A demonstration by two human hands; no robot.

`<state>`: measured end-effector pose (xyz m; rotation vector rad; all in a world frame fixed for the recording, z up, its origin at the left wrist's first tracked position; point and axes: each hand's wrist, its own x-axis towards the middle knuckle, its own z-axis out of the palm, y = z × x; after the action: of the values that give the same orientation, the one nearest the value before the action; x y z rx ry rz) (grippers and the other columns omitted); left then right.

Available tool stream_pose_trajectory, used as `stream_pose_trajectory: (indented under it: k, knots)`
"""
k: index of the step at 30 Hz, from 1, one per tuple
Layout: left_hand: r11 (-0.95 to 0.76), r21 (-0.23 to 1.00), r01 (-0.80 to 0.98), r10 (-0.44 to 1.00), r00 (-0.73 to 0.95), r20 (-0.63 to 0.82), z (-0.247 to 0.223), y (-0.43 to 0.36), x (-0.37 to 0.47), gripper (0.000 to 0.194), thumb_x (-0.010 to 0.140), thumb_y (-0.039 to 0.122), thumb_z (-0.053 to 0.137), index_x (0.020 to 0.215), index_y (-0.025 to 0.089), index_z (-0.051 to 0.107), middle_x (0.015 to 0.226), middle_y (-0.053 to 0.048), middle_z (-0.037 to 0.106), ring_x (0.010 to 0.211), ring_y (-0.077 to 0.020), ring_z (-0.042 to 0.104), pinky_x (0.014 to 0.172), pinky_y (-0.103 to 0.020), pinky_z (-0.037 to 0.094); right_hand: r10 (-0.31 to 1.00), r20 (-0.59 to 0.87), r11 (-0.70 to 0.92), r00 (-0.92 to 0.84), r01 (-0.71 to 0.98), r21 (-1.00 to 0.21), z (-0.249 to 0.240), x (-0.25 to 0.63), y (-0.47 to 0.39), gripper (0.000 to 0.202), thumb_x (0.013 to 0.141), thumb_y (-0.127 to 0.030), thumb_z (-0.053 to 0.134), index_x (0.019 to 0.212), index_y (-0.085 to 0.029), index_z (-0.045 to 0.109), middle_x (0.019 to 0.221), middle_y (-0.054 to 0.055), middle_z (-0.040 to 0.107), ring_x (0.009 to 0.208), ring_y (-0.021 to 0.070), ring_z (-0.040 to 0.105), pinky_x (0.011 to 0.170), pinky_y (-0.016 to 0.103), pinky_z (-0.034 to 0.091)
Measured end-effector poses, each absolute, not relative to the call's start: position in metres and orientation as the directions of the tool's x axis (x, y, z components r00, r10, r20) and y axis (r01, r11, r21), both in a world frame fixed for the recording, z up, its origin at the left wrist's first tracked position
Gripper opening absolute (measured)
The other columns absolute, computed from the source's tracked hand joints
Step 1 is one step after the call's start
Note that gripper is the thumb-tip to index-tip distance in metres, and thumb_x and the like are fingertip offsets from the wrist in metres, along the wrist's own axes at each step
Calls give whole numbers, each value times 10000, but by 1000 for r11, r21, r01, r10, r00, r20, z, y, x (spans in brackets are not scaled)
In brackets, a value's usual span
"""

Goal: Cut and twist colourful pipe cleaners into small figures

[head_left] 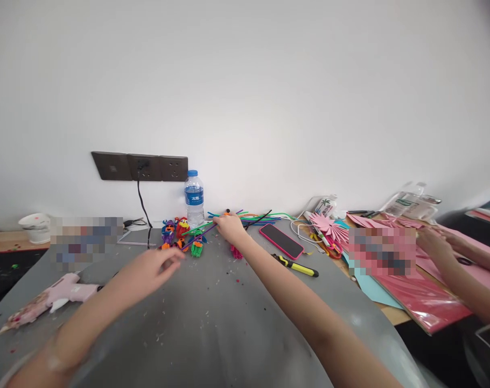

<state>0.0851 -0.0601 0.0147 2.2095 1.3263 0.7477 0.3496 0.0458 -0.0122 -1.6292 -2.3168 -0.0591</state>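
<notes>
My right hand (231, 229) reaches to the back of the grey table, fingers closed at a purple pipe cleaner (202, 235) that slants down to the left. Behind it lies a loose bundle of green, blue and black pipe cleaners (261, 220). My left hand (158, 269) hovers over the table nearer to me, slightly blurred, fingers apart and holding nothing. Just beyond it stand small fuzzy figures: a purple one (168, 233), a red one (182, 224) and a green one (196, 248). A pink fuzzy piece (236, 251) is partly hidden by my right forearm.
A water bottle (194, 202) stands by the wall beneath sockets (148, 167). A pink glue gun (53, 299) lies left. Right are a phone (281, 241), a yellow cutter (299, 267) and pink folded paper (329, 228). Another person's hands (439, 245) work at far right.
</notes>
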Motion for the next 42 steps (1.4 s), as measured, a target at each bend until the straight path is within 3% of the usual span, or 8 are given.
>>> stream_pose_trajectory:
  k: [7,9,12,16,20,23,29,42]
  knots:
    - [-527,494,692,831,297,471,11,9,152,513,807,371,615,1280,195,523,1265,-158,580,1107,-328,559,874,-419,461,840,523,361,-148,871,-334,2,370,35,330,992,-245,359,1145,-204,649,1117,106,707,964,195,639,910,341,370]
    - [-527,580,621,831,235,504,8,15,162,581,810,360,620,1340,192,451,1288,-168,560,1054,-308,579,849,-423,473,733,670,511,120,552,-659,12,370,25,305,971,-286,396,1130,-206,644,1155,91,698,1030,199,632,891,338,421]
    - [-478,798,367,875,274,399,5,22,173,347,874,394,541,1147,183,578,1029,-117,685,873,-247,648,714,-346,507,755,579,596,307,45,-802,25,358,13,282,927,-347,478,1124,-209,624,1165,83,698,1020,195,644,815,319,468]
    - [-266,964,20,889,392,237,-1,24,181,354,858,479,560,1018,170,622,836,-85,719,703,-201,665,547,-268,500,808,419,510,414,-136,-849,24,342,6,264,843,-385,595,993,-172,636,1069,99,731,892,179,655,744,286,475]
    - [-186,965,-183,917,321,238,-13,21,184,481,744,395,736,1154,199,580,933,-70,727,707,-172,673,585,-259,539,844,337,441,417,-184,-878,3,329,11,243,815,-398,615,885,-168,658,1061,92,733,866,183,647,712,285,500]
    - [-135,946,-293,956,212,202,-24,24,184,352,693,353,792,974,175,679,827,-47,733,654,-153,667,621,-272,558,863,256,403,436,-288,-869,-16,322,21,212,726,-333,710,814,-170,607,899,67,747,704,153,633,628,257,501]
    - [-113,934,-339,973,150,173,-41,34,181,312,652,387,817,842,151,742,793,-70,758,750,-204,709,696,-326,588,973,-21,150,230,-695,-703,-35,321,38,283,733,-297,721,796,-220,455,749,0,707,540,89,569,522,197,489]
    - [-198,964,-177,980,-11,199,-33,28,173,371,706,475,754,909,164,758,916,-65,741,718,-171,655,728,-326,581,987,143,82,-70,-549,-832,-49,320,27,350,808,-555,597,828,-207,573,490,-81,437,405,91,428,449,223,372]
